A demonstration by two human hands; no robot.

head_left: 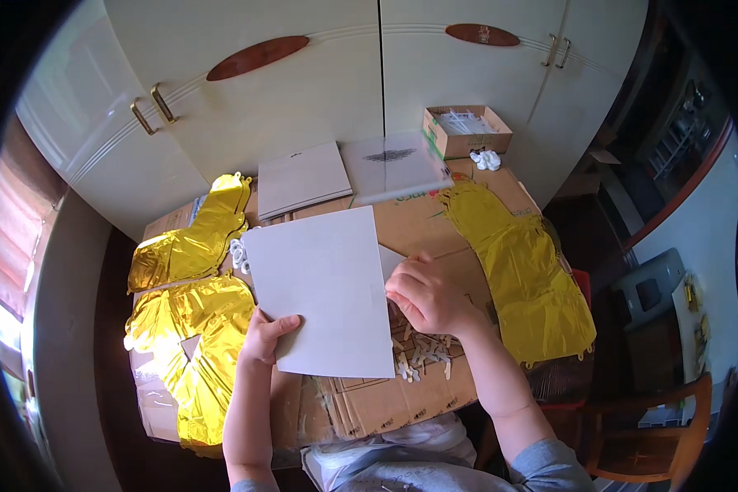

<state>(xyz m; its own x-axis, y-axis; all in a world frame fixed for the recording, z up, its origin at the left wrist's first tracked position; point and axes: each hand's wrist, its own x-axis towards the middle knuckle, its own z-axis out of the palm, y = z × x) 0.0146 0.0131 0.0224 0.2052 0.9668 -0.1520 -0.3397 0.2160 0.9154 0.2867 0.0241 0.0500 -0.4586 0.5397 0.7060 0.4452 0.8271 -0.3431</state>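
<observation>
A large white sheet of card (pixel 324 279) is held up over the middle of the table. My left hand (pixel 268 334) grips its lower left edge, thumb on top and the other fingers underneath. At the sheet's right edge, my right hand (pixel 426 293) is closed in a pinch; what lies between its fingertips is hidden. A pale flap (pixel 392 258) shows behind the sheet, close to the right hand. Below that hand, several small pale strips (pixel 426 354) lie scattered on cardboard (pixel 353 418).
Gold foil balloons lie flat at left (pixel 193 238), lower left (pixel 213 328) and right (pixel 521 279). Toward the cabinet (pixel 303 90) are a stack of grey-white cards (pixel 303 179), a clear plastic sleeve (pixel 394 164) and a box of white sticks (pixel 443 145). A wooden chair (pixel 697 435) stands lower right.
</observation>
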